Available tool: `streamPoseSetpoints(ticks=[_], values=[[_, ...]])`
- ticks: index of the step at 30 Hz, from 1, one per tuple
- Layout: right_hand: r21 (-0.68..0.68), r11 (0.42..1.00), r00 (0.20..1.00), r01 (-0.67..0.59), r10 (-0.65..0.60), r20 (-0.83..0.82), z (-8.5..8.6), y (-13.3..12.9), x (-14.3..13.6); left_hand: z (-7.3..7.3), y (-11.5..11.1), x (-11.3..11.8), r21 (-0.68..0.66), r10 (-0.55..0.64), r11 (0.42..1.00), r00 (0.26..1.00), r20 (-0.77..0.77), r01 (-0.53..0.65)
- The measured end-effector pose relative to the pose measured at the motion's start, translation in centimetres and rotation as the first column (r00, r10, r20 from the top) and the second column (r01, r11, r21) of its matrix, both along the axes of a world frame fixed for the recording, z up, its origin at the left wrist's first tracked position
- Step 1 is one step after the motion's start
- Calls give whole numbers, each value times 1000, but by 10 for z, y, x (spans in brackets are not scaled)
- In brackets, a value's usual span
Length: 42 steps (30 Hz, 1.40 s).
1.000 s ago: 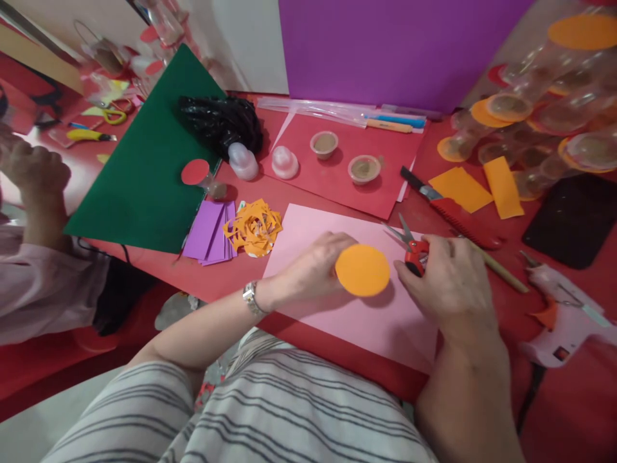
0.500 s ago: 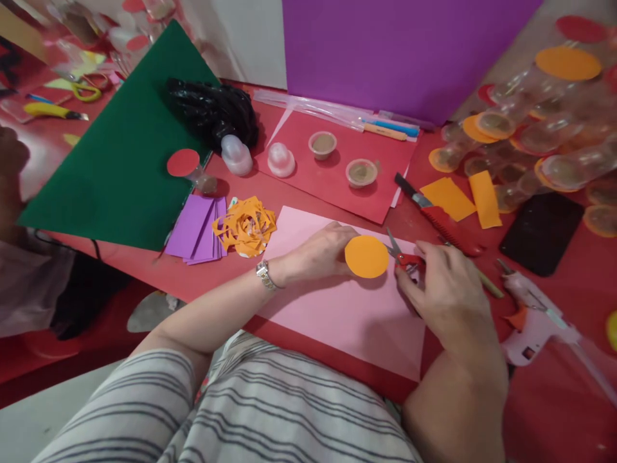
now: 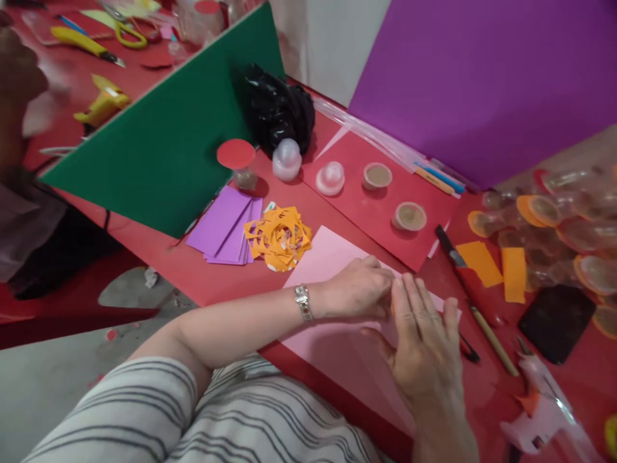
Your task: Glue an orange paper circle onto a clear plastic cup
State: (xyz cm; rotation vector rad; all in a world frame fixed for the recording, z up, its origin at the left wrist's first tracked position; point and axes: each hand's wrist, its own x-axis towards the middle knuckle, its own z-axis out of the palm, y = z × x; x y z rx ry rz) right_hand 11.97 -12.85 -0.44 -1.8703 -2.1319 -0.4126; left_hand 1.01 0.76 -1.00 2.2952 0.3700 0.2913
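My left hand (image 3: 361, 288), with a watch at the wrist, is over the pink sheet (image 3: 332, 254), its fingers closed. The orange paper circle it holds is almost wholly hidden between the hands, with only a trace of orange showing. My right hand (image 3: 424, 341) is open, fingers stretched out and held against the left fingertips. Just right of it a dark and red handle (image 3: 468, 350), seemingly of the scissors, lies on the table, partly hidden. Left of the pink sheet are a pile of orange paper cut-outs (image 3: 279, 238) and purple paper pieces (image 3: 222, 225).
Two small cups (image 3: 409, 217) and a clear dome (image 3: 331, 178) stand on red paper. A green board (image 3: 168, 141) leans at left. At right are a cutter (image 3: 450, 247), orange scraps (image 3: 513, 275), a phone (image 3: 556, 323), a glue gun (image 3: 544, 405) and stacked plastic pieces (image 3: 573, 218).
My right hand has let go of the scissors and moved over to the left fingers, opening flat. The orange circle has gone from plain sight. The view has swung left.
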Motion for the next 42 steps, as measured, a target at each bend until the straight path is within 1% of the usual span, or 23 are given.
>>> streamPoseSetpoints(ticks=[3, 7, 11, 13, 15, 17, 18, 20, 23, 27, 30, 32, 34, 36, 38, 40, 42], values=[[39, 999, 1000, -28, 28, 1, -5, 2, 5, -1, 0, -1, 6, -51, 999, 999, -7, 51], [60, 997, 999, -38, 39, -7, -10, 4, 6, 0, -1, -2, 37, -46, 998, 999, -11, 46], [69, 997, 1000, -19, 20, -20, -8, 3, 3, 0, -2, -3, 47, -33, 998, 999, -30, 34], [98, 995, 999, -12, 16, -37, -5, 2, 2, 1, -3, -4, 40, -3, 999, 999, -33, 4], [150, 989, 998, 3, 7, -68, 0, 1, 2, 2, -4, -5, 43, 54, 998, 997, -50, -51], [173, 984, 995, 39, -22, -99, 4, 0, 3, 4, -4, -6, 65, 99, 994, 990, -97, -93], [167, 984, 993, 58, -40, -110, 5, -1, 3, 5, -4, -6, 74, 104, 993, 987, -122, -95], [146, 986, 991, 78, -60, -120, 6, -1, 3, 6, -1, -6, 66, 85, 995, 984, -155, -75], [125, 990, 994, 59, -47, -101, 6, 0, 0, 9, 8, -9, 18, 29, 999, 985, -170, -27], [55, 997, 998, 60, -58, -35, 4, 2, -5, 10, 22, -17, 9, 6, 1000, 995, -104, -5], [28, 998, 998, 63, -63, -22, 4, 2, -6, 10, 32, -23, 7, 22, 1000, 996, -90, -21], [25, 998, 997, 65, -64, -37, 3, 2, -6, 12, 37, -26, -8, 42, 999, 994, -98, -43], [33, 997, 997, 65, -64, -49, 3, 2, -6, 14, 40, -28, -34, 36, 999, 994, -99, -40], [41, 997, 997, 62, -60, -57, 2, 3, -6, 15, 41, -28, -72, 2, 997, 997, -77, -7], [50, 997, 996, 57, -53, -70, 1, 4, -6, 14, 38, -25, -101, -58, 993, 998, -39, 54], [63, 997, 996, 47, -41, -85, 1, 5, -5, 13, 32, -21, -96, -121, 988, 993, -9, 120], [73, 997, 993, 36, -28, -115, 1, 4, -4, 11, 27, -16, -71, -153, 986, 988, -2, 152]])
